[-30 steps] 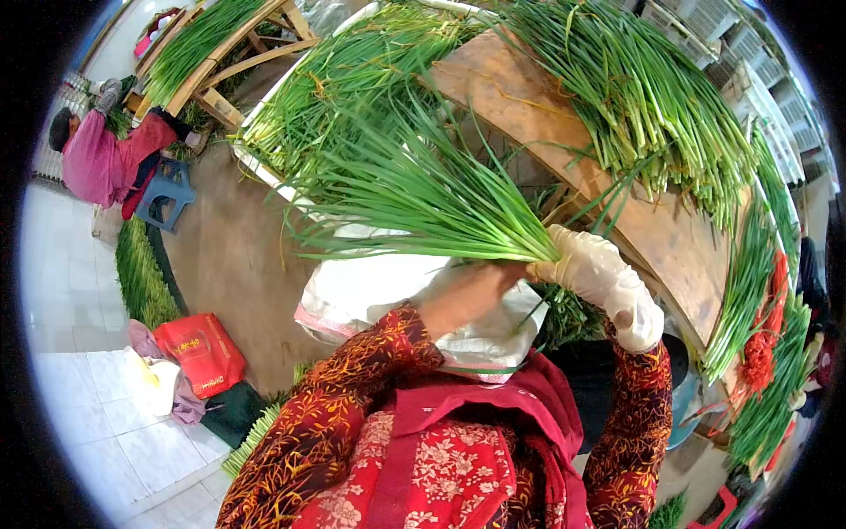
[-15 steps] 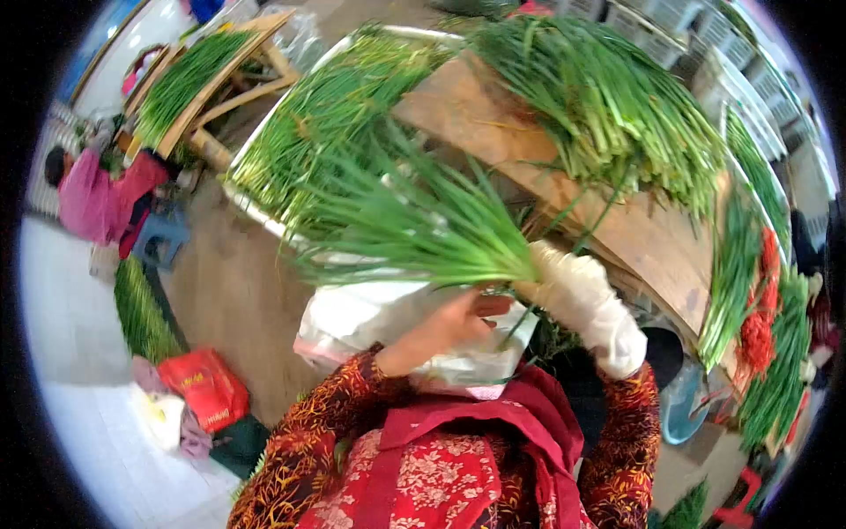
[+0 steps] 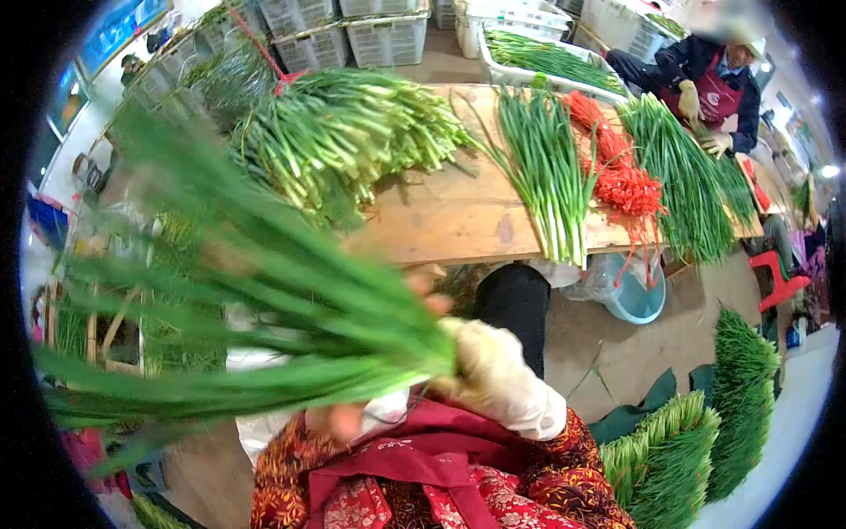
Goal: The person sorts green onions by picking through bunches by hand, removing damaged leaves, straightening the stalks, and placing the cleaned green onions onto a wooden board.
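A bunch of long green chives (image 3: 291, 309) fans out to the left across the view, blurred by motion. My right hand (image 3: 493, 370), in a pale glove, is closed around its stem end, low in the middle of the view. My left hand (image 3: 345, 420) is bare and mostly behind the bunch. Some of its fingertips show above the stems, close to the glove, but whether they grip the chives is hidden. Ahead on the wooden table (image 3: 432, 212) lie a large heap of chives (image 3: 344, 132) and a smaller sorted bundle (image 3: 546, 167).
Red ties (image 3: 621, 172) lie beside another chive pile (image 3: 679, 176) on the table. Below its edge stands a blue basin (image 3: 636, 295). Chive bundles (image 3: 661, 454) rest on the floor at right. A gloved co-worker (image 3: 718, 88) is at the far end; plastic crates (image 3: 388, 40) stand behind.
The view has swung to the right, bringing the red ties, the basin and the co-worker into clearer sight. The bunch stays in my right hand; my left hand has become mostly hidden behind it.
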The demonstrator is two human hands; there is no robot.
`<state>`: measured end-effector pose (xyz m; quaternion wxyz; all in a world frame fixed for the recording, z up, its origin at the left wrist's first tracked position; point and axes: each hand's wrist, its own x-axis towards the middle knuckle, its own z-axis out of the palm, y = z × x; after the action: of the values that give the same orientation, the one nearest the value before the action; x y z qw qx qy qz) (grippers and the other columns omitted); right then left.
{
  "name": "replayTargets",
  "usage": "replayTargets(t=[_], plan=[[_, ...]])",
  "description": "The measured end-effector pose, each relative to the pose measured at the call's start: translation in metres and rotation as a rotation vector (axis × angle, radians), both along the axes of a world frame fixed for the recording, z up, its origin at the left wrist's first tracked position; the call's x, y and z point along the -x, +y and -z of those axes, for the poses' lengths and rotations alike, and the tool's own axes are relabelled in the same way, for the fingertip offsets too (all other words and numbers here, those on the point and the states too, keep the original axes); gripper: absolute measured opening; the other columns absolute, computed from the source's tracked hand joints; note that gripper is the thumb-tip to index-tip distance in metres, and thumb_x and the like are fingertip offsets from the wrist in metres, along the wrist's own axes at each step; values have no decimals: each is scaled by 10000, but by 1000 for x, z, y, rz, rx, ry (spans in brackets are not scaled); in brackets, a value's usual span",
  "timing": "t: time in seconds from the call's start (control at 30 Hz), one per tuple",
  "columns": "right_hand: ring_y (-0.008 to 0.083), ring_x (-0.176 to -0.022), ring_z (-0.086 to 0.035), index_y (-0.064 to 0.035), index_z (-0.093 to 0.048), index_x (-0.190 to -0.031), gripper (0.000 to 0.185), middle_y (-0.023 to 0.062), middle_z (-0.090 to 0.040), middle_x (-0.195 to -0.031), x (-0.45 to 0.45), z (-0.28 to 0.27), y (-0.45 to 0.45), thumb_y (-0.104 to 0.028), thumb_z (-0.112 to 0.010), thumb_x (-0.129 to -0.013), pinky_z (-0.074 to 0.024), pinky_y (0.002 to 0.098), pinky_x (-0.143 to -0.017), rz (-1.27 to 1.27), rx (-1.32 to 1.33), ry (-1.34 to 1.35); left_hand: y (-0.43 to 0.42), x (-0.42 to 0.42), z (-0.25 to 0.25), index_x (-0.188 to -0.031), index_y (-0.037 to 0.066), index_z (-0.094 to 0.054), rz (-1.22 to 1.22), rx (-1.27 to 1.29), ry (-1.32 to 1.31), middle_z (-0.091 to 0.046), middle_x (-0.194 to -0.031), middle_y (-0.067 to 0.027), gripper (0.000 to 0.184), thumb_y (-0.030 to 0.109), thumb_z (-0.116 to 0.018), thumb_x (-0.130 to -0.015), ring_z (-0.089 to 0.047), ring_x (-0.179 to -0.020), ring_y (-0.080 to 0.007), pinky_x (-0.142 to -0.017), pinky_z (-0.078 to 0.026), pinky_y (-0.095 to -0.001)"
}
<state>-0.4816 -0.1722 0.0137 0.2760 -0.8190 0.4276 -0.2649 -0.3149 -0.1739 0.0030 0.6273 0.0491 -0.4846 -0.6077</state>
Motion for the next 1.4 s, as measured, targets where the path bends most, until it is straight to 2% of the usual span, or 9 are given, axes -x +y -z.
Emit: replayTargets(t=[0.1,0.27,0.33,0.57,0.63,0.83,0.97,1.17,1.4], plan=[[320,-688,-602,-75,-474,-1062,443,143,-605,-821,32,-2,-25,-314,-657,-738,-478,412,-590,317,83,-419,-53,44,-44,-1347,47,-239,131,-229,-359,-348,-1345,-130,870,494,-642,-719,-368,-1219,-223,-1019,-276,-385],[336,-684,-605,-24,-545,-986,331,191,-613,-779,82,36,-80,-298,-593,-807,-479,382,-607,867,96,-13,-163,105,37,-1229,-26,-401,149,-483,-507,-454,-1248,-98,640,476,-502,-846,-455,-1117,-194,-969,-326,-335],[371,-639,-594,-38,-558,-925,358,191,-611,-709,97,61,-93,-368,-590,-789,-473,429,-574,1015,-110,357,-154,112,59,-1317,-63,-224,-47,-601,-568,-320,-1338,-144,777,437,-560,-826,-416,-1154,-210,-971,-323,-334],[365,-651,-594,-47,-556,-865,356,183,-606,-685,103,59,-92,-379,-624,-754,-470,434,-594,933,-113,339,-173,142,63,-1321,-63,-220,-197,-343,-709,-404,-1268,-171,692,239,-600,-828,-444,-1119,-200,-922,-378,-283],[338,-675,-606,-45,-563,-923,404,162,-614,-677,109,43,-84,-399,-633,-741,-469,416,-604,904,-180,363,-180,145,62,-1296,-43,-292,-240,-255,-1071,-470,-1204,-166,624,233,-597,-827,-481,-1079,-193,-902,-396,-276],[90,-609,-556,-95,-579,-1073,322,30,-611,-691,151,-4,-52,-248,-626,-793,-433,262,-564,814,-406,38,-190,119,66,-1310,-28,-278,-295,-243,-1254,-448,-1237,-198,684,349,-577,-824,-494,-1081,-233,-886,-419,-324],[187,-741,-604,-51,-542,-1099,379,91,-600,-834,191,43,-98,-274,-614,-801,-459,296,-664,839,-102,-152,-187,113,66,-1340,-5,-229,-401,-212,-1122,-422,-1263,-202,717,360,-568,-825,-499,-1072,-248,-901,-413,-344],[169,-809,-531,-28,-481,-1180,467,118,-540,-989,191,107,-147,5,-607,-731,-428,271,-707,631,290,101,-195,138,62,-1317,-11,-273,-342,-195,-1298,-464,-1221,-203,607,266,-527,-841,-506,-1072,-274,-890,-417,-350],[283,-900,-571,-91,-479,-1180,438,142,-548,-1055,200,75,-148,-145,-611,-766,-446,359,-795,719,22,227,-229,177,96,-1286,-43,-303,-343,-112,-1239,-507,-1151,-222,552,216,-506,-843,-533,-1009,-297,-877,-413,-351]])
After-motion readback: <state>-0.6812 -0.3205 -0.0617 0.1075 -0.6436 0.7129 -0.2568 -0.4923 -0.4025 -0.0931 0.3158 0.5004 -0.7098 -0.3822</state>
